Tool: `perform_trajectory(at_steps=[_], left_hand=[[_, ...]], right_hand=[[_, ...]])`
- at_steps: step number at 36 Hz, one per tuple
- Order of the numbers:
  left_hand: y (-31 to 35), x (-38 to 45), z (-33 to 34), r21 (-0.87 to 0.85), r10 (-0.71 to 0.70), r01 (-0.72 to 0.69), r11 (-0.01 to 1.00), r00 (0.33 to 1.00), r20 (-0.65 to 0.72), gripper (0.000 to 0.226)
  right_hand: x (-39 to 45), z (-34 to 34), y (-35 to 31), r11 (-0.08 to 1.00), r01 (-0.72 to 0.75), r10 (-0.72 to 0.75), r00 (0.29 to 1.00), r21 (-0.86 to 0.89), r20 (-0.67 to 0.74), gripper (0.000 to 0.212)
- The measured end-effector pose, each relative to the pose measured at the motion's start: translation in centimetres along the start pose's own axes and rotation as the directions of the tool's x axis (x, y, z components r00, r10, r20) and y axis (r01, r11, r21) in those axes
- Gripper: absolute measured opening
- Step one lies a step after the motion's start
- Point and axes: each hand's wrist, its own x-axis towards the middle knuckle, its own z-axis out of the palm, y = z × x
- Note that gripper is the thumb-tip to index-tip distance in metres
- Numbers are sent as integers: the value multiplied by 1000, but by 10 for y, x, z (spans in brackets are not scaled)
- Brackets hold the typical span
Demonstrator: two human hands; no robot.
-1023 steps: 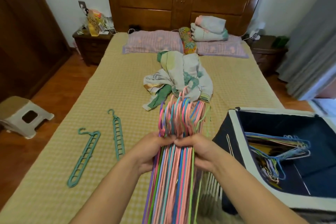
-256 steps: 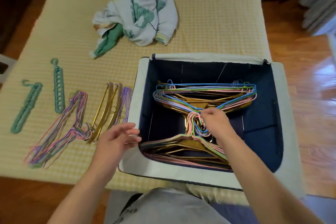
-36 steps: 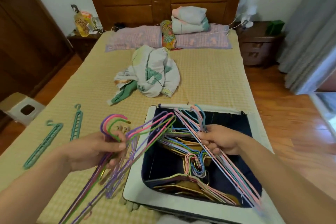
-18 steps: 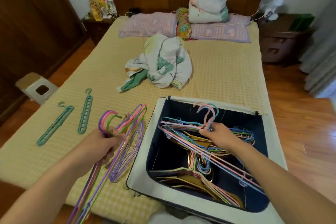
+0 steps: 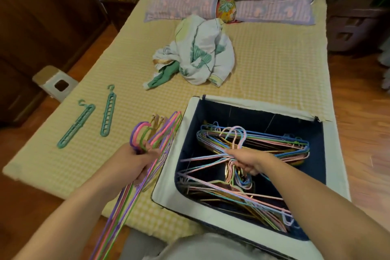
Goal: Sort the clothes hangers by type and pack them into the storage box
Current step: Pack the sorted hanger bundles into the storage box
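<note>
Head view shows the right hand [image 5: 244,160] inside the storage box [image 5: 328,154], its grip closed round the necks of a few wire hangers [image 5: 232,133] just above the stacks already lying there; the left hand [image 5: 135,159] grips a second bundle of hangers [image 5: 156,133] by the hooks, over the bed [image 5: 274,59] just beside the box's left wall. To do this step well, I judge the right hand should lower its hangers flat onto the matching pile, hooks lined up, before letting go; two green strip hangers [image 5: 107,110] still lie on the bed, well apart from the box.
</note>
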Motion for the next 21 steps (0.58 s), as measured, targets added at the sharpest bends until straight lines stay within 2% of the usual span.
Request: perform_trajectory(at_steps=[4, 6, 9, 13, 15, 19, 21], left_hand=[[-3, 1, 4, -2, -13, 13, 1000, 1000, 3, 33], [-4, 2, 3, -17, -24, 24, 1000, 1000, -10, 37], [-5, 3, 2, -36, -38, 38, 999, 999, -21, 35], [-6, 4, 2, -81, -62, 59, 995, 997, -39, 31], [-7, 6, 3, -79, -67, 64, 995, 997, -35, 31], [-5, 11, 6, -49, -78, 77, 996, 997, -21, 33], [-3, 12, 7, -36, -72, 71, 997, 997, -6, 36]], right_hand=[[7, -1, -24, 999, 42, -42, 997, 2, -61, 50], [15, -1, -21, 998, 13, -18, 997, -68, -74, 46], [32, 8, 4, 985, -53, 48, 998, -163, -30, 36], [36, 27, 42, 981, -91, 95, 995, -172, 20, 37], [37, 33, 55, 991, -79, 76, 997, -112, -34, 35], [58, 47, 73, 990, -135, 128, 982, -43, -140, 33], [66, 56, 81, 968, -200, 148, 943, -154, -297, 54]])
